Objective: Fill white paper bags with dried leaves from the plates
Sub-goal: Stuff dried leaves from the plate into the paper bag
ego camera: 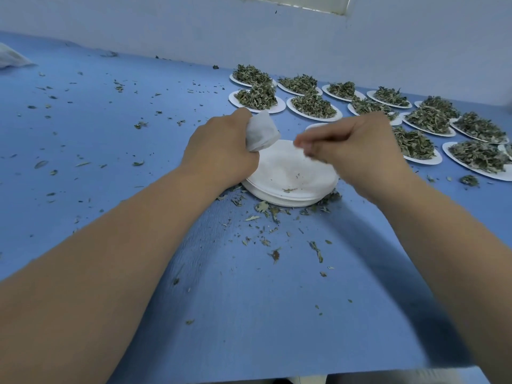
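My left hand (221, 151) grips a small white paper bag (261, 133), its bulging body sticking up from my fist. Below it lies a stack of emptied white plates (291, 187) with a few crumbs on top. My right hand (357, 151) hovers over the right side of the stack, blurred, fingers pinched together; what they hold, if anything, I cannot tell. Several white plates heaped with dried green leaves (313, 106) stand in rows behind and to the right.
The blue table (138, 134) is strewn with loose leaf bits, thickest in front of the plate stack. A white wall (194, 29) runs along the far edge. A pale bag-like thing (11, 59) lies at the far left.
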Available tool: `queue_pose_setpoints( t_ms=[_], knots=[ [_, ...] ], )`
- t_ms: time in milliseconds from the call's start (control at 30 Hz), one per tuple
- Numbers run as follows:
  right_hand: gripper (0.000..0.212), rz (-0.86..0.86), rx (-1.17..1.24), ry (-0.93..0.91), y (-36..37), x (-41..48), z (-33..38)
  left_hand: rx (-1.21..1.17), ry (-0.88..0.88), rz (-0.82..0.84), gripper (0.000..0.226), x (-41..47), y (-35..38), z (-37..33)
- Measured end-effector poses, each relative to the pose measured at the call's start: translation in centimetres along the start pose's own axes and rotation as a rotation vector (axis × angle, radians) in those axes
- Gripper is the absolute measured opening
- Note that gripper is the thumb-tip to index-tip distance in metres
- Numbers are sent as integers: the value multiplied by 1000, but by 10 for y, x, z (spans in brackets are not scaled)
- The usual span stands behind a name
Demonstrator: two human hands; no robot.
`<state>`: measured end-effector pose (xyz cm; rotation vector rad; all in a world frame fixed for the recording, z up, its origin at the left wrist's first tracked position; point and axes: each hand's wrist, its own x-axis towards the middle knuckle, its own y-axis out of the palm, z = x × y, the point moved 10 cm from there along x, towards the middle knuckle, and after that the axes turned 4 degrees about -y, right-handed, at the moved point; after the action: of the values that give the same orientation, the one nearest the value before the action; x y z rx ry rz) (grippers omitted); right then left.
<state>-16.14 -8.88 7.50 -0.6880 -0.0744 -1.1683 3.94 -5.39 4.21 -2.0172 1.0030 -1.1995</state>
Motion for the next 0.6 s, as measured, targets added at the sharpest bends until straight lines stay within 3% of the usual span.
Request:
queue_pose_setpoints(
  t_ms=[67,133,200,367,467,600],
  knots=[
    [11,-112,245,66,0,13,-1,-5,10,-9,24,0,-1,-1],
    [11,-114,334,66,15,23,6,-7,23,-24,25,0,-3,-4],
    [11,-70,246,17,29,31,18,-16,24,-42,25,0,-6,-5],
    [17,150,-310,-125,51,51,52,-12,28,-88,24,1,-11,-3],
    [13,295,-319,-12,60,64,50,-14,42,-116,23,1,-15,-3],
    [18,406,-151,126,66,75,50,-136,-2,-111,21,0,-15,3]
  ],
)
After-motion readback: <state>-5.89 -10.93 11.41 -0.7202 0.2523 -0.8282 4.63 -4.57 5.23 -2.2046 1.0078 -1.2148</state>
